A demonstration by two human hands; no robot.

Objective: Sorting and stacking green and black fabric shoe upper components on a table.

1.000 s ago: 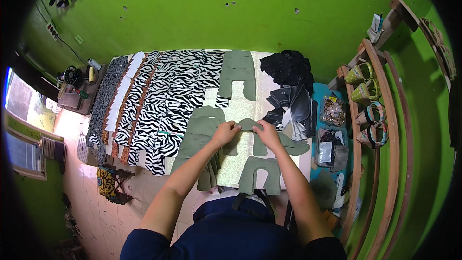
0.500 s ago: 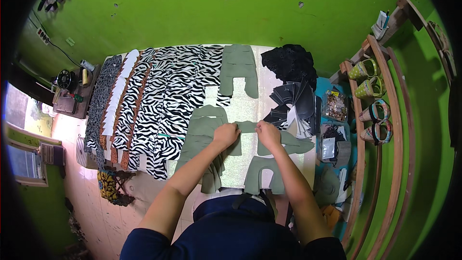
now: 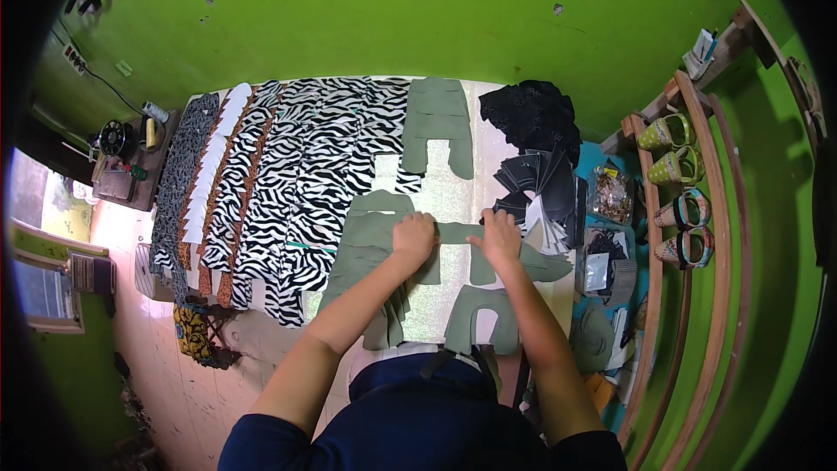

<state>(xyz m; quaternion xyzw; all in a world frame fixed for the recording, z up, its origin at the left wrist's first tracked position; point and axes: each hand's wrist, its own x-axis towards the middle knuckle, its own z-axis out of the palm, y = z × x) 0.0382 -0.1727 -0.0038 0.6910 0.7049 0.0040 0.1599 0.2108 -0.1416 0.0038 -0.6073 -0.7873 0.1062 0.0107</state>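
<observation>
- Two hands meet one narrow green strip in the head view: the left hand (image 3: 414,237) at one end, the right hand (image 3: 500,237) at the other, and the green strip (image 3: 453,233) lies between them, over the middle of the table (image 3: 436,185)
- Left fingers are bent over the left end; whether they pinch it or only press it, I cannot tell
- Right thumb is at the right end, while the other fingers reach forward, apart from it; this hold looks loose, but I cannot tell if it is released
- Beside the left hand is a layered green pile (image 3: 370,228); nearer the body is a U-shaped green piece (image 3: 481,298), and zebra-pattern pieces (image 3: 318,183) cover the left part
- Step in hand, in my judgement, is placing and straightening this strip; whether it joins the green parts below the hands, I cannot tell
- Next move, I think, calls for level ends, light pressure and a careful lifting of fingers, because a small pull could shift the neighbouring layers
</observation>
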